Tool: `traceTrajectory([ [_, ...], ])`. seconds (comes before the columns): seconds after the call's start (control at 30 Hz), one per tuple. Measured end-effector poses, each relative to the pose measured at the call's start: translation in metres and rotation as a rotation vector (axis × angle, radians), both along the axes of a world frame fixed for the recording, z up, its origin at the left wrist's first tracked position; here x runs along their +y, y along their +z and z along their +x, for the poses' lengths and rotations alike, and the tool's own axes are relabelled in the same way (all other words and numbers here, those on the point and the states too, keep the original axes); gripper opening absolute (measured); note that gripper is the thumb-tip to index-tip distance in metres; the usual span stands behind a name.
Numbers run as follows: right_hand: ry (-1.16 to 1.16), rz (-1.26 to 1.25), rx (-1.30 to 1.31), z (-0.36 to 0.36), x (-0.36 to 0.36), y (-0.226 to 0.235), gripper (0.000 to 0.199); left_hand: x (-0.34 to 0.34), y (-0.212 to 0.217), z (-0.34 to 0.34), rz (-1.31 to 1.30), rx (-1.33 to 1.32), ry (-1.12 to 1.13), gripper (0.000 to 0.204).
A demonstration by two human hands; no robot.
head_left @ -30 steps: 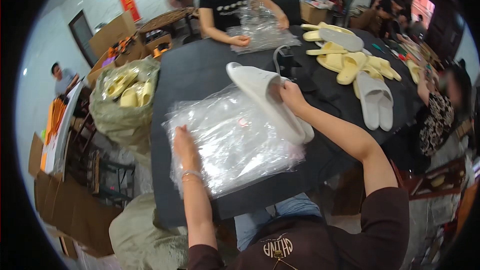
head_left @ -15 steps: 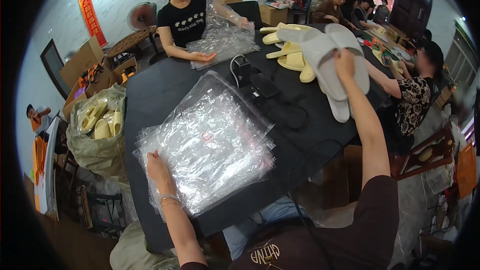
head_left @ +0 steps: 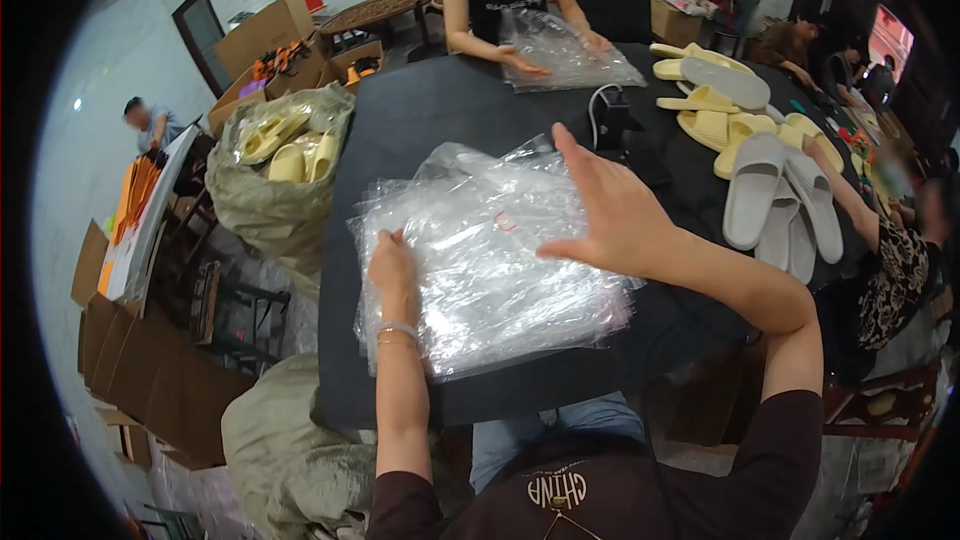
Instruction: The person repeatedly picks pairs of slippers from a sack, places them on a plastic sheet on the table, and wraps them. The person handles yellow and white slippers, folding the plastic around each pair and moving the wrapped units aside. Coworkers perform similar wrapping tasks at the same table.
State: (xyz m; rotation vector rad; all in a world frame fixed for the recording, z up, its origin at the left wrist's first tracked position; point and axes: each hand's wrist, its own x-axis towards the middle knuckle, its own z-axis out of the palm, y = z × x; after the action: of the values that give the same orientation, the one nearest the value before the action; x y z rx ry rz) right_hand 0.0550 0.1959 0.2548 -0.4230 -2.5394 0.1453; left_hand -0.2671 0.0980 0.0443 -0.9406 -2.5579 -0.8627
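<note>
The stack of clear plastic bags (head_left: 490, 260) lies on the black table (head_left: 400, 130) straight ahead of the person, a broad, loosely squared pile whose longer run slants from about 8 o'clock up to 2 o'clock across the tabletop.

The left hand (head_left: 393, 270) rests on the pile's near-left part, at roughly 9 o'clock from its middle, fingers curled and pressing down on the top sheets; whether a sheet is actually pinched between them is hard to tell through the glare on the plastic.

The right hand (head_left: 610, 210) hovers over the pile's right half, at about 3 o'clock from its middle, palm turned leftward, fingers spread and straight, holding nothing. The top bag lies directly beneath and to the left of those fingertips, so the bags sit between the two hands, and the left hand is the one already in contact.

Beyond the pile at 12 o'clock sits a small black device with a white cable (head_left: 608, 115). At 2 o'clock lie grey slippers (head_left: 780, 205) and pale yellow slippers (head_left: 715, 90). At 10 o'clock, off the table, stands a sack of yellow slippers (head_left: 280, 175). Across the table another person's hands (head_left: 525, 62) handle a second heap of clear bags (head_left: 565, 60).
</note>
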Motion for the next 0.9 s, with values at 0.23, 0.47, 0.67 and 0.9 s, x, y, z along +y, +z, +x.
traceTrajectory([
  [0.23,-0.225,-0.185,-0.108,-0.034,0.074,-0.037,0.082,-0.006,0.011,-0.010,0.085,-0.092,-0.023,0.036],
  [0.47,-0.276,-0.665,-0.086,-0.017,0.111,-0.151,0.085,-0.033,0.063,-0.010,0.179,-0.128,-0.091,0.031],
  [0.67,-0.573,0.244,-0.399,-0.038,0.090,-0.169,0.077,-0.021,0.012,-0.036,0.025,0.103,-0.009,0.031],
  [0.9,0.151,0.492,-0.159,-0.084,0.059,-0.123,0.047,-0.021,-0.002,-0.036,-0.057,0.016,-0.010,0.032],
])
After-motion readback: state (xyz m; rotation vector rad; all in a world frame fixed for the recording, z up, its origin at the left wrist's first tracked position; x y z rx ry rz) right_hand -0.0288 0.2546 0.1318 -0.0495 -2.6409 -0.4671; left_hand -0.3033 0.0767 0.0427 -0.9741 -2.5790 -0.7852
